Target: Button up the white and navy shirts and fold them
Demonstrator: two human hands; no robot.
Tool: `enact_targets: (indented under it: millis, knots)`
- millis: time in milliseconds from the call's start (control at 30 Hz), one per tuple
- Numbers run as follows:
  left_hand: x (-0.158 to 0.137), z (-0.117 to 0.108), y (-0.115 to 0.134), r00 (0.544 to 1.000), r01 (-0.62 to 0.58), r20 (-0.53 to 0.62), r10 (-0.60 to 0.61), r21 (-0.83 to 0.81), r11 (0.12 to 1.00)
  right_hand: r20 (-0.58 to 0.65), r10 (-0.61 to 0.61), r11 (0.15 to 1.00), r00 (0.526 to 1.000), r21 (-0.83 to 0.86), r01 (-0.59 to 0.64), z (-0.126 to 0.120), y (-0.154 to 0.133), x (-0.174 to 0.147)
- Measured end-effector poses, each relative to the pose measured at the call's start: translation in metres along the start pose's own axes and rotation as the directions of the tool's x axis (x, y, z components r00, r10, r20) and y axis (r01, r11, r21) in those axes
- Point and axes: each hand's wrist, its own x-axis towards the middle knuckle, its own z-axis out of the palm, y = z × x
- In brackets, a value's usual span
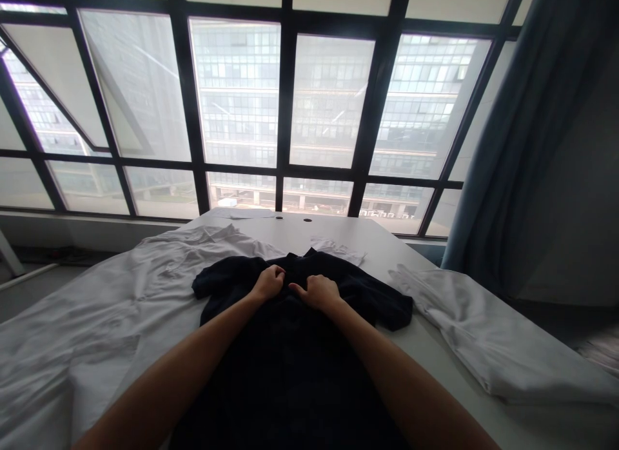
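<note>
A dark navy short-sleeved shirt (290, 347) lies spread on the table, its collar toward the window and a sleeve out to each side. Below the collar, my left hand (269, 282) is closed, pinching the cloth between thumb and fingers. Just right of it, my right hand (318, 291) rests on the upper chest of the shirt. Its fingers are curled into the fabric and its thumb points left. A small gap separates the two hands. Toward the bottom, the shirt's lower part is too dark for its edges to be made out.
Crumpled white cloth (111, 295) covers the left side of the white table (333, 223). Another white garment (474, 327) lies along the right edge, and a small white piece (338, 249) sits behind the collar. Beyond are framed windows (236, 95) and a blue-grey curtain (503, 153).
</note>
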Motion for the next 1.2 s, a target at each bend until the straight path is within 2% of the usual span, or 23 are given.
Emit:
enact_targets:
  millis: [200,333,467,567,733,900,1000,1100,1200]
  knots:
    - [-0.001,0.007,-0.002,0.998,0.056,0.046,-0.047,-0.23,0.972,0.019,0.147,0.988,0.989,0.038,-0.148,0.005,-0.004,0.002]
    - [-0.003,0.012,-0.003,0.998,0.035,0.054,-0.018,-0.341,0.94,0.009,0.177,0.981,0.984,0.074,-0.177,0.006,-0.004,0.004]
    - [-0.007,0.015,-0.003,0.999,-0.001,0.034,0.016,-0.399,0.917,-0.011,0.192,0.978,0.981,0.08,-0.191,0.009,-0.004,0.005]
    - [-0.009,0.015,-0.002,0.997,-0.012,0.062,0.042,-0.425,0.905,-0.023,0.198,0.976,0.98,0.098,-0.195,0.01,-0.002,0.007]
    - [-0.013,0.011,0.002,0.995,-0.001,0.094,0.039,-0.38,0.925,-0.029,0.204,0.972,0.979,0.121,-0.199,0.012,0.001,0.013]
    - [-0.019,0.003,0.01,0.992,-0.069,0.094,0.088,-0.185,0.98,-0.059,0.201,0.964,0.978,0.189,-0.187,0.01,0.008,0.015]
    - [-0.02,-0.001,0.012,0.988,-0.077,0.128,0.086,-0.076,0.994,-0.116,0.164,0.945,0.98,0.303,-0.122,0.005,0.015,0.016]
    - [-0.019,-0.001,0.01,0.985,-0.034,0.161,0.055,-0.134,0.99,-0.077,0.07,0.839,0.995,0.544,-0.017,0.002,0.021,0.02]
    - [-0.018,0.001,0.006,0.981,0.076,0.195,0.004,-0.402,0.912,0.022,-0.033,0.623,0.999,0.783,0.004,0.001,0.022,0.024]
